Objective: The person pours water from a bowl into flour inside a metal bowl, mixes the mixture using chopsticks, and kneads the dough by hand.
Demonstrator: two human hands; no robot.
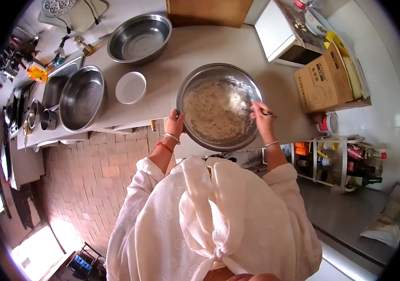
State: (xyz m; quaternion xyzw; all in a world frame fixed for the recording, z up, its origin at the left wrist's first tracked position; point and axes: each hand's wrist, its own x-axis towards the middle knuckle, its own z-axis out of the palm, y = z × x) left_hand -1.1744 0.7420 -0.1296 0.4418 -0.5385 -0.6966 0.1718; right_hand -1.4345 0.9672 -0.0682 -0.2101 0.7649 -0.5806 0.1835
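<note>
A large steel basin (196, 75) stands on the counter in front of me. Inside it lies a pale, lumpy mix of flour and dough (214, 110), with drier white flour toward the right side. My left hand (175, 124) is closed on the basin's left rim. Over the right rim, my right hand (261, 117) wraps round a thin utensil with a dark handle (269, 113). Its working end reaches into the flour and cannot be made out, so its kind is unclear.
Left of the basin are a white bowl (130, 88) and two steel basins (139, 40), (83, 98) by the sink (58, 84). A cardboard box (319, 82) and a white cabinet (282, 33) stand at the right. A bottle rack (335, 161) is at lower right.
</note>
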